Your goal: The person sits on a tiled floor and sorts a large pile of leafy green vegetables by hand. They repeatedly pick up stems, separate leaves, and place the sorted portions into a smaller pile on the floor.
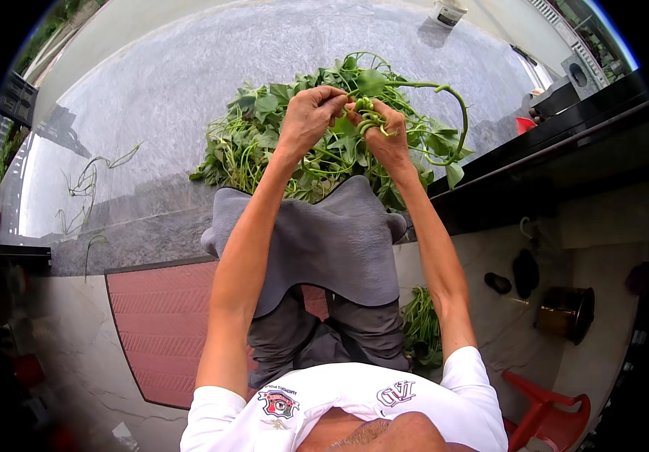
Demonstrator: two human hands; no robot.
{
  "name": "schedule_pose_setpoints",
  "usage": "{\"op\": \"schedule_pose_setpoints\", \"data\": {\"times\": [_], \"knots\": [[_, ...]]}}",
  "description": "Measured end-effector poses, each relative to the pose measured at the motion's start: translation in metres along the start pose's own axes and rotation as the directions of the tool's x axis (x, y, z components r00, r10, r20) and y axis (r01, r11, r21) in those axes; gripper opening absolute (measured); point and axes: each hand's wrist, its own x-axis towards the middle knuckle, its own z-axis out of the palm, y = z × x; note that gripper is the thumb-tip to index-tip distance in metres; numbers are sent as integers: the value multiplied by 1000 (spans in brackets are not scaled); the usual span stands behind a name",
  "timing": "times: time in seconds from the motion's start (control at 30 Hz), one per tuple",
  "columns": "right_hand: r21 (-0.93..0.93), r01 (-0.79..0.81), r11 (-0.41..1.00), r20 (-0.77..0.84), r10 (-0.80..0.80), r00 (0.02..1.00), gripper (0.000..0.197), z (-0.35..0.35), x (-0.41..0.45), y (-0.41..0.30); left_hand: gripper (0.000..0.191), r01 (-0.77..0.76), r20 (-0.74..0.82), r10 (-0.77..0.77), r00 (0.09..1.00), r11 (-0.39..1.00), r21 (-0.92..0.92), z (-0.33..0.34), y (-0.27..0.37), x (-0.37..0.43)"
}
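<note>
My left hand (314, 116) pinches a green vine stem between thumb and fingertips, close to the other hand. In my right hand (385, 133) is a small bunch of curled green stems (371, 117), and a long leafy vine (463, 113) arcs out to the right of it. Below both hands lies a large heap of leafy green vines (256, 135) on the grey floor. A grey cloth (324, 243) covers my knees, just on the near side of the heap.
Loose vine stems (91, 175) lie at left. A pink mat (160, 333) is beside my legs; another bunch of greens (422, 322) lies at right. Farther right are a black ledge (550, 147), a dark round container (565, 313) and a red plastic chair (550, 409). A white bucket (448, 12) stands far ahead.
</note>
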Motion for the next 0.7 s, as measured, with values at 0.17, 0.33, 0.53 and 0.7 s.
{"op": "schedule_pose_setpoints", "data": {"times": [0.17, 0.33, 0.53, 0.7], "knots": [[178, 66, 982, -38, -60, 998, 12, 4, 18, -7, 26, -21, 84, 43, 996, 968, -249, -6, 2, 3], [155, -82, 985, 10, 82, 997, 14, -6, 38, -8, 30, -117, 23, 114, 993, 979, 168, -17, -7, 9], [66, 1, 998, -93, 6, 996, 18, 9, 51, 1, 22, -187, -183, 265, 947, 915, 359, -18, -27, 15], [27, 99, 995, -85, -96, 992, 11, 8, 53, 3, 20, -289, -158, 402, 902, 833, 471, -18, -21, 13]]}}
